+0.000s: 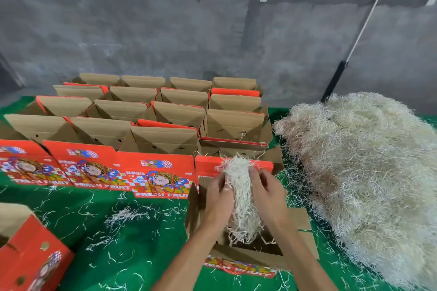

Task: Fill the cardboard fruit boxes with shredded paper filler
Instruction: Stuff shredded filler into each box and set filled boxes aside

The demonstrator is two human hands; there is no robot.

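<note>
Open box (246, 253) below your fingers. Both hands, left (218, 198) and right (268, 192), clasp a paper wad (241, 194). Light, springy; probably sheds, so hold its middle.

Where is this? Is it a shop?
More likely a fruit packing room than a shop: rows of open fruit boxes, a big heap of shredded paper, and a bare concrete wall.

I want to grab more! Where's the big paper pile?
In the head view, the paper pile lies on the green table, right of the boxes.
</note>
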